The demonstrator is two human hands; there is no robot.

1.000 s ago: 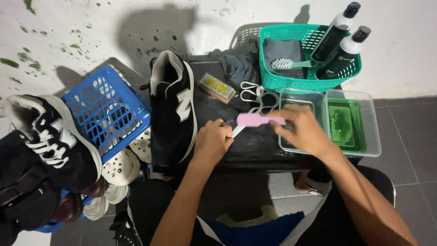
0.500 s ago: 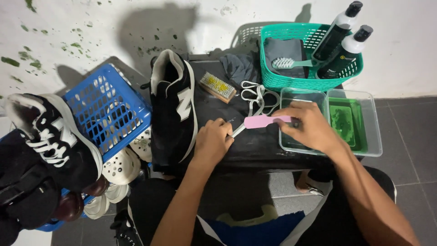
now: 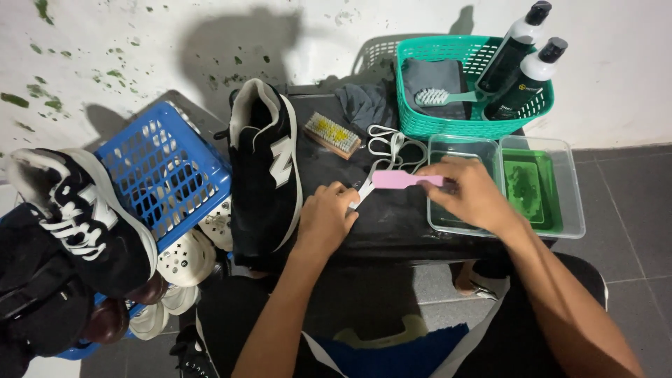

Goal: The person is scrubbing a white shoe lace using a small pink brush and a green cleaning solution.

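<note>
Blue plastic basket (image 3: 164,171) sat far left, black sneaker with white sole (image 3: 266,175) beside it on the dark table (image 3: 392,224). Left hand (image 3: 325,220) pinched the end of a white shoelace (image 3: 367,187), fingers closed. Right hand (image 3: 472,196) gripped a pink flat-handled brush (image 3: 399,180) against the lace, over the clear plastic tub (image 3: 574,210). Teal basket (image 3: 420,126) with two black-and-white bottles (image 3: 521,63) stood behind.
</note>
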